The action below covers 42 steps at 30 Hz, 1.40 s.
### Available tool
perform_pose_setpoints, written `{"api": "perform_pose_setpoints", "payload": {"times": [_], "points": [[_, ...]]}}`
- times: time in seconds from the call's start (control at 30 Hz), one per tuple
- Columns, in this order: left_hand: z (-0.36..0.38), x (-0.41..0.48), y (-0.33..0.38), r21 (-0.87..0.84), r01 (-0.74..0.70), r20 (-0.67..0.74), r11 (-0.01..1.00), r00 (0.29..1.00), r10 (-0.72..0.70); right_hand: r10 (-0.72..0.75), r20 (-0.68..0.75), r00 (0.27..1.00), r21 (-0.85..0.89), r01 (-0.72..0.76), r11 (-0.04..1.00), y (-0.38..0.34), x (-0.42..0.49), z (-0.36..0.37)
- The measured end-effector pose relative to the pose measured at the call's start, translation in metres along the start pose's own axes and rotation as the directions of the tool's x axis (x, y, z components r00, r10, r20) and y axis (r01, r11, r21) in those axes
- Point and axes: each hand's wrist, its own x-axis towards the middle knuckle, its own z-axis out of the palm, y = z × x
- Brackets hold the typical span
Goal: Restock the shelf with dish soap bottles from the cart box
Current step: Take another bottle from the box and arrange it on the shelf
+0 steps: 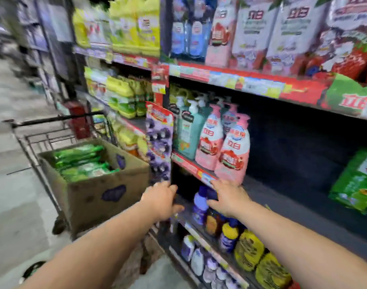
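Observation:
Pink pump dish soap bottles stand at the front of the middle shelf, with teal pump bottles behind them to the left. My right hand reaches out just below the nearest pink bottle, fingers spread, holding nothing. My left hand hovers beside it near the shelf's left end, fingers relaxed and empty. A cardboard box sits in the wire cart to the left, filled with green packs.
The middle shelf right of the pink bottles is dark and bare as far as a green bag. Purple, blue and yellow bottles fill the lower shelf. A purple hanging strip of products hangs at the shelf upright. Aisle floor lies to the left.

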Motion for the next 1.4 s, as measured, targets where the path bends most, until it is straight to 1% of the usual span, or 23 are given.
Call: {"api": "perform_pose_setpoints", "payload": {"times": [0.1,0.27,0.43,0.6,0.8,1.0,1.2,1.4], "points": [[-0.005,-0.042,-0.067,0.002,0.110,0.000,0.994,0.994,-0.110,-0.114,0.004,0.993,0.022,0.114,0.993,-0.074,0.006,0.005],[-0.006,-0.108,-0.157,0.000,0.251,0.035,0.968,0.967,-0.251,-0.235,0.043,0.971,0.024,0.234,0.972,-0.178,0.011,0.017],[-0.008,-0.147,-0.220,-0.013,0.364,0.023,0.931,0.931,-0.364,-0.349,0.073,0.934,-0.008,0.350,0.937,-0.255,0.017,0.024],[-0.013,-0.161,-0.262,-0.072,0.424,-0.019,0.903,0.904,-0.427,-0.410,0.074,0.909,-0.022,0.412,0.911,-0.310,0.045,0.022],[-0.027,-0.154,-0.319,-0.058,0.497,-0.044,0.866,0.865,-0.500,-0.508,0.058,0.860,-0.040,0.510,0.859,-0.378,0.096,0.023],[-0.044,-0.118,-0.398,-0.036,0.568,-0.033,0.822,0.822,-0.569,-0.590,0.045,0.806,-0.031,0.591,0.806,-0.445,0.171,0.011],[-0.056,-0.056,-0.463,-0.036,0.593,-0.044,0.804,0.803,-0.594,-0.595,0.053,0.802,-0.011,0.596,0.803,-0.483,0.260,-0.005],[-0.043,-0.017,-0.513,-0.042,0.588,0.008,0.808,0.809,-0.588,-0.585,0.101,0.805,-0.006,0.588,0.809,-0.507,0.318,0.008]]}}
